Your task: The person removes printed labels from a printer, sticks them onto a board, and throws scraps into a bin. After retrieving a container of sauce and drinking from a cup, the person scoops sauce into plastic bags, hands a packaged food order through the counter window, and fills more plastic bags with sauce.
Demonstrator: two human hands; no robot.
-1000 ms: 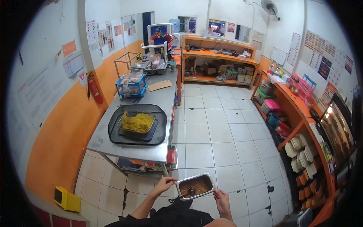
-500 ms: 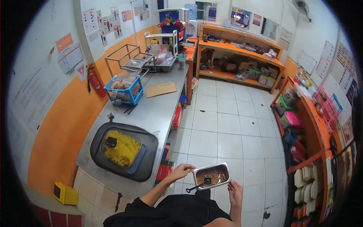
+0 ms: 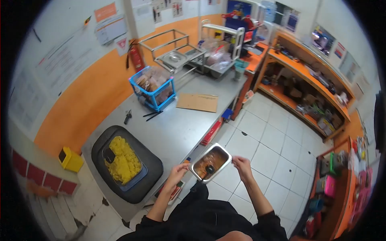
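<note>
Between my hands I carry a rectangular steel food pan (image 3: 223, 149) by its rim, held over the floor close to the table's edge. Reddish-brown sauce with bits in it (image 3: 217, 158) lies inside, and a black ladle (image 3: 209, 169) rests in the sauce. My left hand (image 3: 177, 173) pinches the left end of the rim. At the right end, my right hand (image 3: 241, 165) has its fingers closed on the rim. To the left, a tub of yellow rice (image 3: 124, 160) with a dark scoop (image 3: 108, 154) sits on a black tray (image 3: 155, 176).
The steel table (image 3: 161, 132) runs along the left. On it are a blue basket of bagged food (image 3: 155, 90), a cardboard sheet (image 3: 197, 103), black tongs (image 3: 128, 117) and a metal rack (image 3: 173, 56). Orange shelves (image 3: 305, 88) stand at the back, more shelving (image 3: 341, 180) at the right.
My view has turned left. The pan has risen and tilted toward the table, with both hands still on its rim. The ladle's handle now points toward me.
</note>
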